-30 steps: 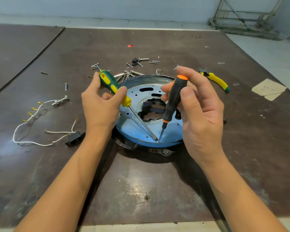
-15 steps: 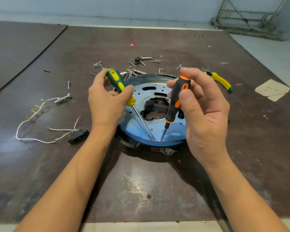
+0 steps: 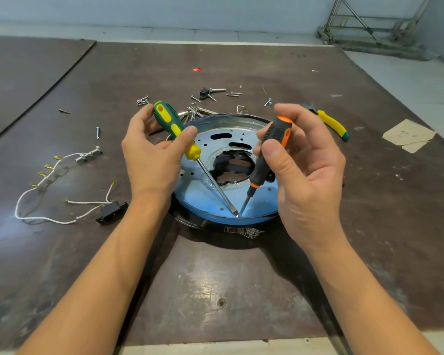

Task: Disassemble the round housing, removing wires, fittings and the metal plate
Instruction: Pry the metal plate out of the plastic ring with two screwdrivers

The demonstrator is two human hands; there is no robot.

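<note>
1. The big dark brown wooden table (image 3: 215, 278) fills most of the picture. It gives us a flat, hard place to push down on.
2. The round black housing (image 3: 210, 226) sits on it in the middle of the picture. We think it is stiff and a bit heavy, so it should stay put while we pry. Its outer wall looks like the best place to hold it.
3. The shiny round metal plate (image 3: 203, 196) lies on top of the housing and has a big hole in its middle. We guess it is thin, hard and slippery, with sharp edges. We would lift it by the rim or through the hole.
4. Our left hand (image 3: 151, 155) is wrapped round the green and yellow screwdriver (image 3: 172, 124), with the thumb on the handle. Our right hand (image 3: 305, 175) pinches the black and orange screwdriver (image 3: 269, 152) between thumb and fingers.
5. Both thin tips meet at one spot on the near edge of the plate. Tips can skid on smooth metal, so we should push slowly.
6. The soft white wires (image 3: 87, 202) lie at the left of the picture, off the housing. They bend easily.
7. The tiny silver screws (image 3: 142, 100) lie in the upper middle. They may roll away.
</note>
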